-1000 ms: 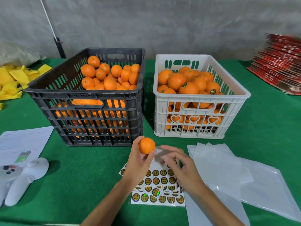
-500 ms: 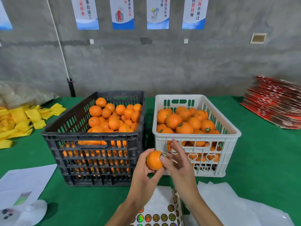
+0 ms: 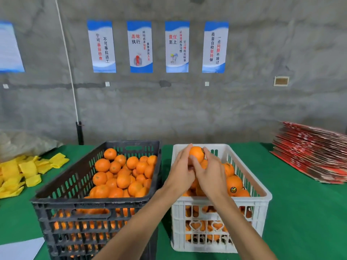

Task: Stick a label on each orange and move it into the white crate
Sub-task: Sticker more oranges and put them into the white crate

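- We hold one orange [image 3: 196,153] between both hands above the far half of the white crate [image 3: 262,198].
- Our left hand [image 3: 181,170] forms a narrow grip on the orange's left side, its fingertips curled against the peel.
- Our right hand [image 3: 211,175] grips the same fruit from the right, thumb across the front and fingers round the back.
- A dark round label [image 3: 202,150] shows on the orange's upper right, just beside our right fingertips.
- Directly below the grip, the white crate is piled with oranges; one labelled orange [image 3: 234,184] lies to the right of our right wrist.
- Left of the grip stands the black crate [image 3: 90,205], also full of oranges, its side just beside the white crate.
- Both crates sit on the green counter [image 3: 300,212].
- Well to the left of the grip lie yellow foam nets [image 3: 28,171]; well to the right is a stack of red flattened cartons [image 3: 309,154].
- Beyond the grip, four blue-and-white posters [image 3: 157,46] hang on the grey wall.
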`<state>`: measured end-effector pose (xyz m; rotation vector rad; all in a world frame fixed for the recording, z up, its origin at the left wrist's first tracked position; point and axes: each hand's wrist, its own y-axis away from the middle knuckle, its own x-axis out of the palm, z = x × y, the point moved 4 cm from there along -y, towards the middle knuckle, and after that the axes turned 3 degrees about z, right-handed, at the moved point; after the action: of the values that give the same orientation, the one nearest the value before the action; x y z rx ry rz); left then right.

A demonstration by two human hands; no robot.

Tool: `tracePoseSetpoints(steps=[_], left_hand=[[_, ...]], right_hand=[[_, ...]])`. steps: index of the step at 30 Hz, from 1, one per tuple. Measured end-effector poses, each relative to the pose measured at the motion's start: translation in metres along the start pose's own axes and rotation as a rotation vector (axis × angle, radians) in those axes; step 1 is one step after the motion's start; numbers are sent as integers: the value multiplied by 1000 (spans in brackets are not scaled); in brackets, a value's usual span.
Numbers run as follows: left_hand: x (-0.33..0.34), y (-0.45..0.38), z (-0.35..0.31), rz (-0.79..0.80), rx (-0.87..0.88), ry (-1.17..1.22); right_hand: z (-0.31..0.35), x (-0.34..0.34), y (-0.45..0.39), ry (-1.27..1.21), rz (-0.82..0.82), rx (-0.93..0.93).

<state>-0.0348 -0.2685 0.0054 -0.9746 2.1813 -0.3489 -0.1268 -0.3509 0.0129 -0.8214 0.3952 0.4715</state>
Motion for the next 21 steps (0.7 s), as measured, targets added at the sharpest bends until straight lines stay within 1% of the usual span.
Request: tracePoseSetpoints(steps=[2,3,6,8,9,11,13,14,15,16,18,21], left_hand=[[-11,-23,1,72,6,-175],[-23,-33,6,77,-20,-261],[-76,-53,39,37,-167,-478],[-121,-54,77,61,-357,-616],[-145,-48,99,100,-478,-674],[-186,-25,139,242,-735,-794],[-216,7,174,446,-969,-881],[-225,22,190,540,-1066,-873],[-232,34,203,598,-1127,-826],[-236,41,215,617,-1148,-775],[-239,42,229,615,-1138,-686],[-235,33,239,678,-1126,-672]], right_hand=[[-2,3,-20,111,22,-6],[-2,6,-27,137,33,-13],[11,26,-36,54,78,-112],[28,48,-34,-58,141,-182],[37,62,-33,-106,181,-202],[54,90,-29,-166,264,-225],[72,119,-25,-224,342,-232],[81,133,-24,-251,376,-235],[89,146,-23,-268,409,-239],[95,159,-22,-273,444,-244],[104,178,-21,-239,515,-255],[103,192,-23,-200,569,-242]])
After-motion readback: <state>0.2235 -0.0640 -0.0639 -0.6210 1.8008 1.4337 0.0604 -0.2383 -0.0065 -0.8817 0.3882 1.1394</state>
